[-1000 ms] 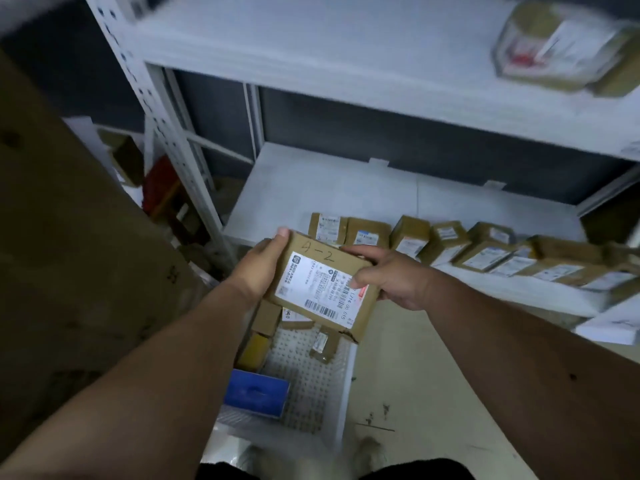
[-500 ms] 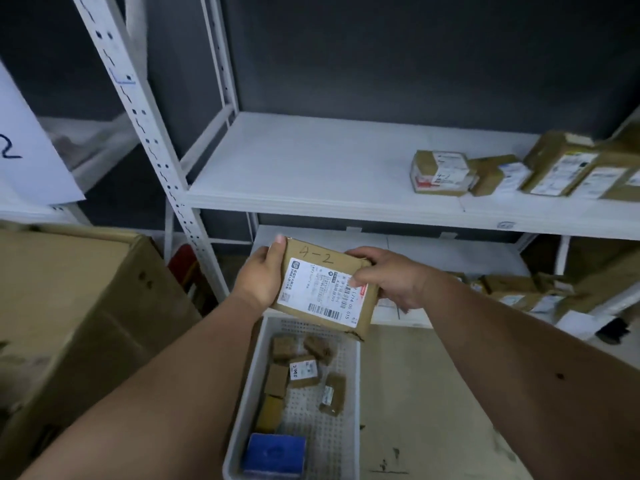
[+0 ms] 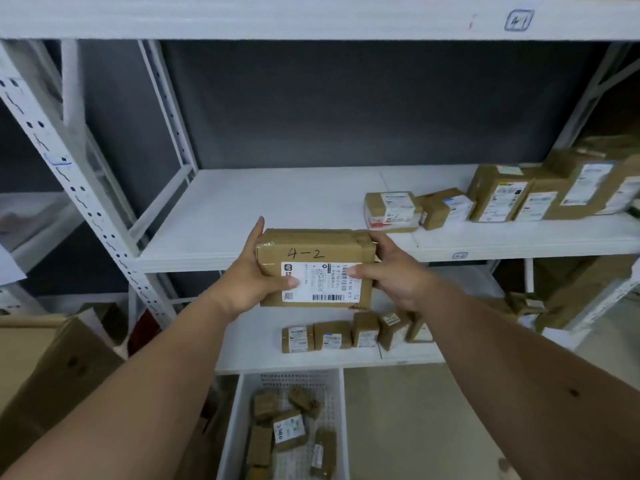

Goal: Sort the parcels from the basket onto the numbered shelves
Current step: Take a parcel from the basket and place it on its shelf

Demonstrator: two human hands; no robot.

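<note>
White metal racking fills the view against a dark grey back wall. Top shelf edge [image 3: 311, 19] carries a handwritten tag "4-1"; middle shelf [image 3: 277, 209] has a small tag on its front lip, too small to read. Row of parcels [image 3: 502, 199] sits along the middle shelf's right half; left half bare. More small boxes [image 3: 346, 336] on the lower shelf.

Parcel [image 3: 315, 268], marked "4-2" in pen, held at the middle shelf's front edge, label facing the camera. Left hand [image 3: 252, 275] grips its left end, fingers straight up the side, thumb pressed on the label. Right hand [image 3: 394, 271] grips the right end, thumb on the label, fingers wrapped behind and out of sight.

Change over the last second: view has swung up from the basket [image 3: 287, 427] and lower shelf to the middle shelf, and the parcel has risen with it, level now rather than tilted. Grip unchanged.

Reading: destination picked, parcel lifted to shelf height. Likely next a push forward onto the bare left half. Basket on the floor holds several small parcels yet to sort.
</note>
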